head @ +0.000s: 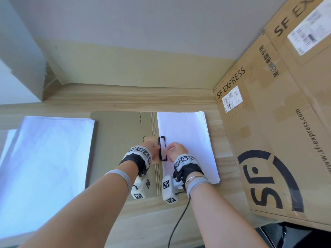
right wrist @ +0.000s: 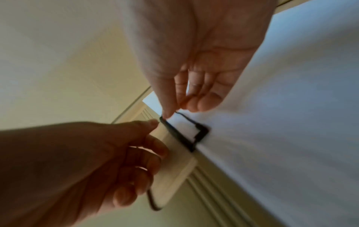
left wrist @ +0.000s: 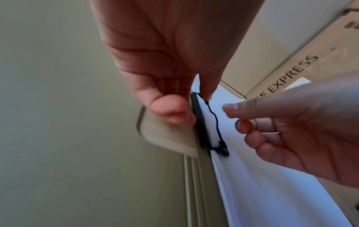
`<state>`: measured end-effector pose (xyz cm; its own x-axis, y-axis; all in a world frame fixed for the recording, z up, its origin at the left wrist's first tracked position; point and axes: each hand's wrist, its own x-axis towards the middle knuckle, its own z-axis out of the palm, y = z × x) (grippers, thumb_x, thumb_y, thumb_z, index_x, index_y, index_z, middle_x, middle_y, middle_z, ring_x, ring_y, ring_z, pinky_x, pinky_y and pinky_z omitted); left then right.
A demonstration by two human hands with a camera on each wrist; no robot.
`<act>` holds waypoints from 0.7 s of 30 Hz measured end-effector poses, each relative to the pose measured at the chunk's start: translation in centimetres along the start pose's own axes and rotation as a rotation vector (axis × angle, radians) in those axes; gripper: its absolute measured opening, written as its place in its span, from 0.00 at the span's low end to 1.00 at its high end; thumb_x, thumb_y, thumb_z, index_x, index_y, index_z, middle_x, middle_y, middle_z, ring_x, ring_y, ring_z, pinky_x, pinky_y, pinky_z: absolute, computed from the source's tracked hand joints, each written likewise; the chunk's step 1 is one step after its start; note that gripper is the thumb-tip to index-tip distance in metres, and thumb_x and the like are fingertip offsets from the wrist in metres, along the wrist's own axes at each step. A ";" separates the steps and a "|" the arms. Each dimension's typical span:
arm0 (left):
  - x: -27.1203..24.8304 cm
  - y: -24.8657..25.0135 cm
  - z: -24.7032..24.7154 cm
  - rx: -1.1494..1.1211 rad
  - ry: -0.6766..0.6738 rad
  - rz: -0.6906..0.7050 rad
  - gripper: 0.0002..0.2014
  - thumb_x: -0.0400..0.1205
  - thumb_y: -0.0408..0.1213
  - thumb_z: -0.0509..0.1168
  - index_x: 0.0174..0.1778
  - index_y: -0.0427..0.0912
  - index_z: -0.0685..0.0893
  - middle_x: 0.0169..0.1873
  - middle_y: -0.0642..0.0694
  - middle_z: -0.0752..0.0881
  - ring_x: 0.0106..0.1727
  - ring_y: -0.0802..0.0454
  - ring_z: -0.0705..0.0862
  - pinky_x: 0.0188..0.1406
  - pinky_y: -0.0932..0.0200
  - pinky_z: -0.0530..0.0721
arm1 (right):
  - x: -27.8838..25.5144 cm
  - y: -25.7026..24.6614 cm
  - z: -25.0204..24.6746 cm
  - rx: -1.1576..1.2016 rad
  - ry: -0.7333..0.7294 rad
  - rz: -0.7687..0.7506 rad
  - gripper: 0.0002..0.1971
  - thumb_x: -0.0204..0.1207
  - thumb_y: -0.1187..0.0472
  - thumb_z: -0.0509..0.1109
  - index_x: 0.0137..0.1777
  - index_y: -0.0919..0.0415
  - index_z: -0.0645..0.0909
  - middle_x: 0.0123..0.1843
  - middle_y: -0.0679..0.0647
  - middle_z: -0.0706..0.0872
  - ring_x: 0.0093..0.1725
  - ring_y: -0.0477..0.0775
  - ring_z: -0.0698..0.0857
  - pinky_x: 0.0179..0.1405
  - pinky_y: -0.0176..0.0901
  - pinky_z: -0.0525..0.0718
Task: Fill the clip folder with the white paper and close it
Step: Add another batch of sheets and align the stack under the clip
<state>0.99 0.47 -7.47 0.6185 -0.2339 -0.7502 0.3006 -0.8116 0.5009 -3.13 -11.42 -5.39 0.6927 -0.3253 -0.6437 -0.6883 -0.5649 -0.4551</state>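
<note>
Left hand [head: 150, 148], right hand [head: 176, 149]: fingers of both pinching black clip [head: 162, 149] over paper [head: 188, 140].

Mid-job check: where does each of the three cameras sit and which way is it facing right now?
Head: above, looking forward and down at the open folder; both forearms show.
Left wrist: along the left hand toward the black clip.
Right wrist: along the right hand toward the white paper.
Shared: all show the clip and both hands.
</note>
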 end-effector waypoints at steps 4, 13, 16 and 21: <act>-1.0 -3.2 -3.6 -0.112 0.138 -0.034 0.15 0.86 0.37 0.53 0.55 0.30 0.80 0.51 0.34 0.88 0.45 0.41 0.84 0.59 0.46 0.85 | -1.1 -2.8 2.0 0.109 0.029 -0.049 0.06 0.76 0.60 0.65 0.38 0.52 0.76 0.30 0.48 0.82 0.30 0.51 0.82 0.46 0.45 0.86; -6.6 -17.8 -12.6 -0.069 0.636 -0.357 0.15 0.82 0.35 0.55 0.65 0.43 0.75 0.65 0.36 0.75 0.67 0.35 0.72 0.63 0.46 0.75 | -3.3 -10.2 12.4 0.167 -0.121 -0.174 0.09 0.79 0.65 0.62 0.39 0.53 0.78 0.39 0.51 0.84 0.35 0.49 0.82 0.47 0.46 0.87; -8.2 -22.1 -13.8 -0.083 0.732 -0.501 0.19 0.81 0.37 0.58 0.70 0.48 0.71 0.74 0.37 0.67 0.71 0.36 0.67 0.69 0.44 0.69 | -3.9 -12.1 15.9 0.155 -0.161 -0.193 0.10 0.78 0.61 0.63 0.57 0.55 0.80 0.47 0.50 0.85 0.46 0.55 0.87 0.58 0.52 0.86; -8.8 -26.3 -15.2 -0.205 0.710 -0.666 0.29 0.81 0.46 0.61 0.78 0.55 0.60 0.77 0.37 0.61 0.76 0.34 0.63 0.75 0.42 0.62 | -4.5 -14.2 18.6 0.194 -0.178 -0.169 0.17 0.77 0.61 0.63 0.66 0.54 0.77 0.54 0.50 0.86 0.52 0.55 0.88 0.62 0.55 0.84</act>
<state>-1.33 32.00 -7.44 0.5489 0.6649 -0.5066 0.8226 -0.5373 0.1861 -0.49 12.17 -7.53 0.7637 -0.0913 -0.6391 -0.6070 -0.4385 -0.6627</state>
